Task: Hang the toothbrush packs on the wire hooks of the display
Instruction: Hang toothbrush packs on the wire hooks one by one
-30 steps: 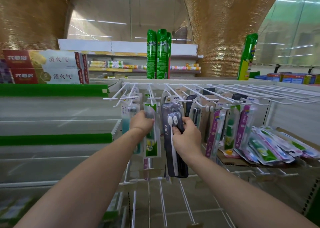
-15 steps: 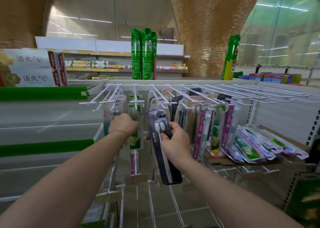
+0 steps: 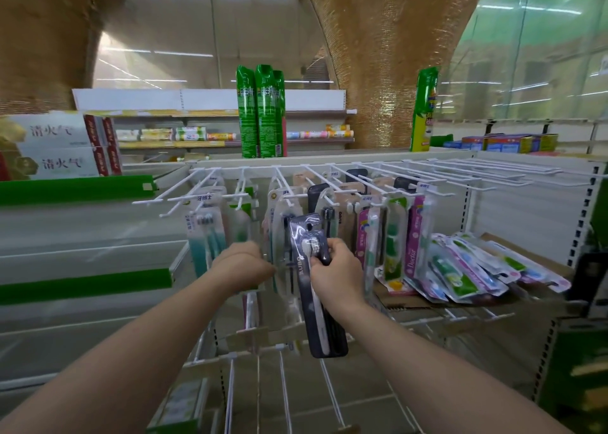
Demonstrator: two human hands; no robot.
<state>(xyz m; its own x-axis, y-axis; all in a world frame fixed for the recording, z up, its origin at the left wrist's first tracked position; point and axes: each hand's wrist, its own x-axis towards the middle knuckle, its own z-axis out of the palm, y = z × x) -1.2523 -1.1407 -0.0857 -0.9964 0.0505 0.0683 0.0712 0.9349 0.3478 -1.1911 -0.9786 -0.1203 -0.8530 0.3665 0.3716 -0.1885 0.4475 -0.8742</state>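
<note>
A: What takes up most of the view?

B: A white shop display [image 3: 345,162] with a row of wire hooks [image 3: 371,178] jutting forward from its top rail. The hooks toward the right are bare; those in the middle and left carry hanging toothbrush packs [image 3: 393,236]. To the left run long pale shelves with green edge strips [image 3: 77,188].

A: And on top?

B: Tall green spray cans [image 3: 261,111] stand behind the rail, another green can [image 3: 424,109] further right, and toothpaste boxes [image 3: 52,145] sit on the upper left shelf.

A: Anything below the hooks?

B: On the right, a cardboard tray [image 3: 539,269] holds a loose fan of packs [image 3: 467,269], lying flat and overlapping, pink, green and white.

A: Where is the pack being worked on?

B: The dark pack [image 3: 307,269], marked AUBO, is in front of the middle hooks, upright and a little tilted, its top just below the hook tips. I cannot tell whether its hang hole is on a hook.

A: Who holds it?

B: The right hand [image 3: 337,270] grips it near the brush heads, thumb across the front and fingers curled behind.

A: And the other hand?

B: The left hand [image 3: 243,264] is just beside it, fingers curled in among the clear packs [image 3: 281,236] hanging left of the dark one. It seems to pinch one of their edges, though the fingertips are hidden from this angle.
</note>
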